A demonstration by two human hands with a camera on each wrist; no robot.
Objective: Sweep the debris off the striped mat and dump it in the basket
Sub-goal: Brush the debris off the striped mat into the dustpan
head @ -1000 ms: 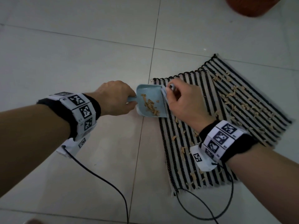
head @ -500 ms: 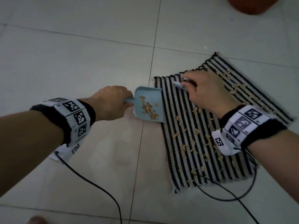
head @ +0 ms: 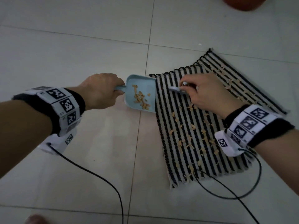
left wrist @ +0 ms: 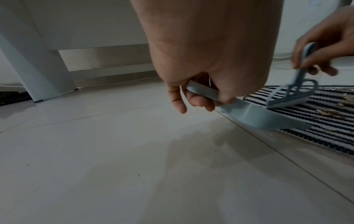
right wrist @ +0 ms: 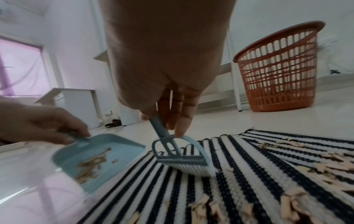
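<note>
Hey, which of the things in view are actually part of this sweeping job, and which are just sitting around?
Part of the job:
- striped mat
- debris
- dustpan, gripped by the left hand
- brush, held by the right hand
- orange basket

Just lying about:
- black cables on the floor
- white furniture leg
- dark shoes by the wall

No words, brand names or numbers can be read anywhere. The only signs are black-and-white square code markers printed on white panels of the left wristband [head: 63, 101] and the right wristband [head: 252, 125], with one more on the small white tab under each wrist. Tiny marks beside those squares are too small and blurred to make out.
</note>
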